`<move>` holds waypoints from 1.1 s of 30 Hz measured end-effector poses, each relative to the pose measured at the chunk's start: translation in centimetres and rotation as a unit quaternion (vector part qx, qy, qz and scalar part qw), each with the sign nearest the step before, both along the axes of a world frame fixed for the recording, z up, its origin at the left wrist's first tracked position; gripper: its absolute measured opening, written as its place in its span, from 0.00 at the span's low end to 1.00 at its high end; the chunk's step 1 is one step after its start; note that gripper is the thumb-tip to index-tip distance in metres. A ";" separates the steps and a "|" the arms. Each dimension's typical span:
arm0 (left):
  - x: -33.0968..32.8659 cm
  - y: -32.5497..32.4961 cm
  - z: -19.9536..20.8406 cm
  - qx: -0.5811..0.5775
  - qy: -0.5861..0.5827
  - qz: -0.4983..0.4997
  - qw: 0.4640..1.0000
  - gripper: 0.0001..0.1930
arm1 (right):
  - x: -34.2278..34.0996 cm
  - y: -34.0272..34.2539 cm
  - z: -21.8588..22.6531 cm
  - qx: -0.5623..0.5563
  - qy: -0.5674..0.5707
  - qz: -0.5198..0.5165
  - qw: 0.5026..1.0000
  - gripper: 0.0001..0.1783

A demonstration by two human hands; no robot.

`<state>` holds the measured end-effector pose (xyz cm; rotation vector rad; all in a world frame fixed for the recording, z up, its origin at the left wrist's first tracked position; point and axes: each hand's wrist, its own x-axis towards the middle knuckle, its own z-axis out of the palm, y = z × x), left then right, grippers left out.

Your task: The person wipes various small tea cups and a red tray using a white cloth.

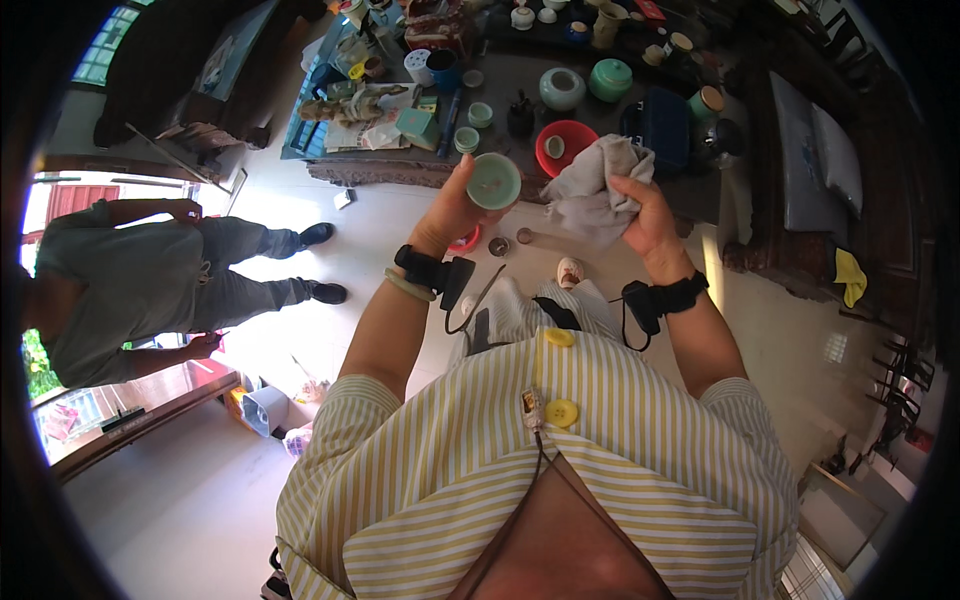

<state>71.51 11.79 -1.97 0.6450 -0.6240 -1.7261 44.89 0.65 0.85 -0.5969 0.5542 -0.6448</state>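
Left hand [450,207]: fingers grip green cup [494,182]. Right hand [652,222]: fingers clasp grey cloth [592,190]; red bowl [577,131] lies beyond them.

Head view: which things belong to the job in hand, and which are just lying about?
In hand:
- cup, held in the left hand
- grey cloth, held in the right hand

Probably just lying about:
- blue case
- lidded green jar
- teal box

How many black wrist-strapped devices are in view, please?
2: one black device below the left hand holding a round pale green cup, another below the right hand holding a crumpled grey cloth.
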 end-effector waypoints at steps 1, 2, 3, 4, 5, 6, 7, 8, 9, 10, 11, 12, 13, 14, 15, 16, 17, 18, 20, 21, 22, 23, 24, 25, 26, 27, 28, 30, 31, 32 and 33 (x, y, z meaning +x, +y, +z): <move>-0.4 0.0 0.5 0.005 -0.046 0.026 0.999 0.31 | 0.1 0.6 1.5 -0.115 0.081 0.010 0.990 0.22; -0.9 0.1 0.7 0.011 -0.092 0.050 0.994 0.31 | 0.6 1.6 3.6 -0.227 0.161 0.021 0.960 0.23; -1.1 0.1 0.9 -0.007 -0.152 0.062 0.986 0.29 | 1.2 2.7 4.7 -0.334 0.237 0.031 0.912 0.23; -1.3 -0.1 1.0 -0.027 -0.210 0.070 0.975 0.28 | 1.9 3.6 4.7 -0.440 0.221 0.026 0.870 0.26; -1.5 -0.3 1.0 -0.048 -0.269 0.080 0.959 0.27 | 2.9 4.4 4.7 -0.542 0.200 0.020 0.816 0.28; -1.7 -0.3 0.7 -0.031 -0.279 0.102 0.954 0.25 | 4.1 5.3 4.6 -0.618 0.207 0.018 0.758 0.30; -1.9 -0.1 0.3 -0.013 -0.290 0.124 0.949 0.23 | 5.2 6.1 4.4 -0.688 0.210 0.016 0.694 0.31; -2.7 -0.3 1.4 0.003 -0.300 0.143 0.943 0.21 | 5.8 6.7 4.2 -0.677 0.228 0.009 0.700 0.31; -3.3 -0.4 2.6 -0.038 -0.246 0.134 0.959 0.18 | 6.2 7.2 4.1 -0.666 0.245 0.001 0.705 0.31; -3.5 -0.4 2.8 -0.047 -0.245 0.153 0.956 0.18 | 6.7 7.5 4.2 -0.655 0.258 -0.005 0.710 0.31; -3.7 -0.4 3.0 -0.056 -0.244 0.172 0.953 0.17 | 7.2 7.5 4.3 -0.683 0.259 -0.026 0.683 0.27; -3.7 -0.5 3.1 -0.064 -0.243 0.192 0.949 0.17 | 7.3 7.3 4.3 -0.700 0.278 -0.020 0.658 0.26; -3.8 -0.6 3.1 -0.061 -0.252 0.182 0.948 0.17 | 7.2 7.0 4.1 -0.716 0.298 -0.013 0.631 0.25; -3.8 -0.6 3.1 -0.058 -0.260 0.173 0.948 0.17 | 7.1 6.6 3.9 -0.731 0.318 -0.007 0.604 0.23; -3.8 -0.7 3.1 -0.055 -0.269 0.165 0.947 0.18 | 7.0 6.3 3.8 -0.742 0.322 -0.005 0.588 0.22; -3.7 -0.8 3.2 -0.040 -0.262 0.156 0.952 0.18 | 7.1 6.0 3.8 -0.751 0.325 -0.005 0.575 0.21; -3.6 -0.9 3.4 -0.024 -0.255 0.147 0.955 0.19 | 7.1 5.8 3.7 -0.760 0.328 -0.004 0.561 0.20; -3.5 -1.0 3.6 -0.008 -0.248 0.138 0.959 0.20 | 7.1 5.7 3.6 -0.767 0.322 -0.004 0.555 0.20; -2.2 -1.5 4.5 0.061 -0.280 0.052 0.957 0.22 | 7.2 5.1 3.3 -0.783 0.308 -0.005 0.541 0.20; -1.7 -1.6 5.0 0.095 -0.295 0.009 0.951 0.23 | 7.1 4.8 3.0 -0.771 0.298 -0.012 0.562 0.19; -1.4 -1.7 5.6 0.086 -0.288 0.010 0.954 0.23 | 7.0 4.4 2.9 -0.759 0.289 -0.019 0.583 0.18; -1.3 -1.6 6.2 0.077 -0.280 0.011 0.957 0.23 | 7.1 4.1 2.8 -0.746 0.279 -0.026 0.604 0.17; -1.2 -1.4 6.6 0.068 -0.273 0.012 0.960 0.23 | 7.3 3.7 2.8 -0.722 0.269 -0.027 0.637 0.17; -1.5 -1.4 6.1 0.025 -0.310 0.052 0.949 0.22 | 7.5 3.5 3.2 -0.695 0.260 -0.028 0.670 0.16; -2.1 -1.4 5.2 -0.020 -0.346 0.094 0.933 0.21 | 7.8 3.3 3.5 -0.668 0.250 -0.028 0.700 0.16; -2.6 -1.4 4.4 -0.064 -0.380 0.136 0.913 0.20 | 7.9 3.2 3.6 -0.658 0.260 -0.017 0.707 0.16; -3.0 -1.5 4.4 -0.050 -0.348 0.144 0.925 0.19 | 7.9 3.0 3.4 -0.648 0.270 -0.008 0.712 0.16; -3.3 -1.3 4.9 -0.024 -0.288 0.161 0.944 0.16 | 8.4 3.0 3.3 -0.645 0.271 -0.003 0.715 0.16; -3.3 -1.0 4.6 0.001 -0.191 0.148 0.970 0.14 | 8.5 3.2 3.3 -0.651 0.262 -0.002 0.713 0.16; -3.3 -1.0 4.4 0.009 -0.168 0.142 0.975 0.14 | 8.6 3.3 3.4 -0.659 0.253 -0.005 0.708 0.16; -3.2 -0.9 4.1 0.018 -0.144 0.137 0.980 0.13 | 8.8 3.5 3.1 -0.672 0.239 -0.018 0.701 0.16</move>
